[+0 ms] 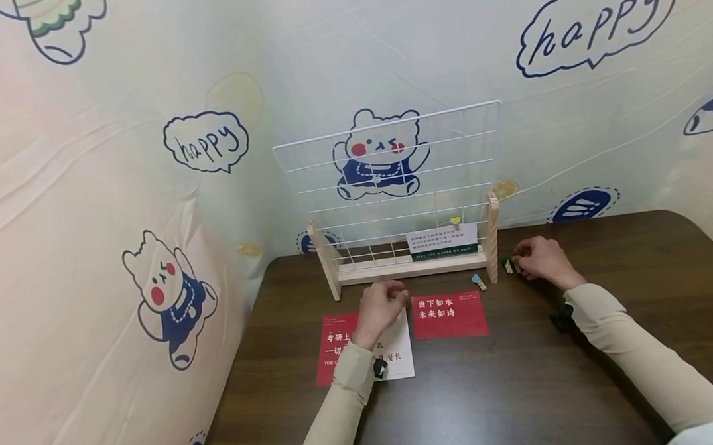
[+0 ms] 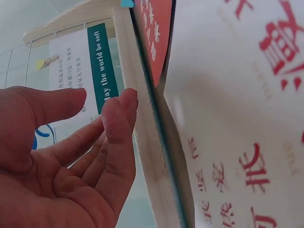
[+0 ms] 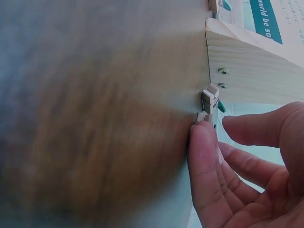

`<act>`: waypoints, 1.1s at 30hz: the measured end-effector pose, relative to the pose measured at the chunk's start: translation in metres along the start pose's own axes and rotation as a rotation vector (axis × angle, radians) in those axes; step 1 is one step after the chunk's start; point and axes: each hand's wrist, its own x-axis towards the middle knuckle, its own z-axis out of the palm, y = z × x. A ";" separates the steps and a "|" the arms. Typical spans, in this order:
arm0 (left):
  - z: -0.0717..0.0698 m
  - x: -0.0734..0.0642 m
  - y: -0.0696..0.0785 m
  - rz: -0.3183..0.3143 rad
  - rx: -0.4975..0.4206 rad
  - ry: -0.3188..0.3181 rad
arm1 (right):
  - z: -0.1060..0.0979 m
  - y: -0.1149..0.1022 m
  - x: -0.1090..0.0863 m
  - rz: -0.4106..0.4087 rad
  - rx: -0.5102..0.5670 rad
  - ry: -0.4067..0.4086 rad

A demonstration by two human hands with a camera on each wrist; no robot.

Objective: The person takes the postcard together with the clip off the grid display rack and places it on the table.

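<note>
My left hand hovers above the white card with its fingers loosely bent and nothing between thumb and fingertips, as the left wrist view shows. Part of that card and of a red card is hidden under the hand and sleeve. On the right, my right hand reaches down beside the rack's wooden post. Its index fingertip is right at a small wooden clip, while the thumb stands slightly apart. Another wooden clip with a green piece lies just beyond.
A white wire grid rack on a wooden stand rises at the back, bearing a green-and-white card under a yellow heart clip. Before it lie a second red card and a blue heart clip. Printed cloth hangs behind.
</note>
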 end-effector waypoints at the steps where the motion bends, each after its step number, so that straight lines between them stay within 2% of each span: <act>1: -0.001 0.000 0.000 -0.002 -0.006 0.001 | -0.001 0.001 -0.001 -0.005 0.000 0.000; 7: -0.002 -0.001 0.004 -0.023 -0.056 0.029 | -0.002 0.006 -0.008 -0.030 -0.011 0.018; 11: -0.002 0.001 0.008 -0.001 -0.058 0.068 | -0.005 0.001 -0.016 -0.059 -0.018 0.043; 17: -0.003 0.006 0.012 0.066 -0.087 0.153 | -0.009 -0.018 -0.027 -0.100 -0.039 0.067; 26: -0.003 0.003 0.016 0.037 -0.140 0.208 | -0.014 -0.046 -0.039 -0.164 -0.073 0.047; 33: -0.001 0.009 0.023 0.068 -0.193 0.260 | -0.016 -0.072 -0.044 -0.255 -0.082 0.086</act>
